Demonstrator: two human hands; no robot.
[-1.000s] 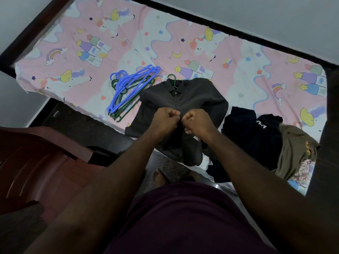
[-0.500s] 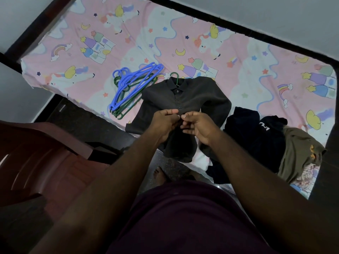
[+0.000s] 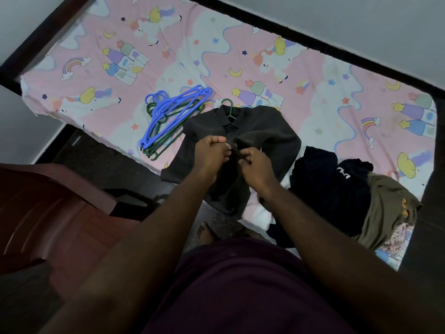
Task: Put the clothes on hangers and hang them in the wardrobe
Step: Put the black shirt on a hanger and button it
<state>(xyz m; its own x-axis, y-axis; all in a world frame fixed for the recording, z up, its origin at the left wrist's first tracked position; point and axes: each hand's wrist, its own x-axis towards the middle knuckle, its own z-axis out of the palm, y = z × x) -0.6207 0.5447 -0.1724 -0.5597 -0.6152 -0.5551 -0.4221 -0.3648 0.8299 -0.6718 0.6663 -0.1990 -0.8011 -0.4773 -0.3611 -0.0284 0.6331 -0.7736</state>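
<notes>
Head view: dark shirt [image 3: 262,131] is laid on the bed [image 3: 168,56], green hanger [image 3: 228,107] already in its collar. Its placket is pinched by left hand [image 3: 212,155] and right hand [image 3: 255,165], fingers curled. Clothes pile [image 3: 337,189] and spare hangers [image 3: 173,116] are left untouched; nothing's hung yet.

Matt cloth shirt [image 3: 265,131], plastic hangers [image 3: 173,116]

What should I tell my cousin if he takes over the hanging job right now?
Left hand and right hand both pinch the front of the dark grey shirt, at its buttons.
That shirt lies on the bed sheet with a green hanger already inside its collar.
Spare blue and green hangers lie left of it; a pile of clothes waits on the right.
Left: finish the front, hang the shirt, then the pile.
</notes>
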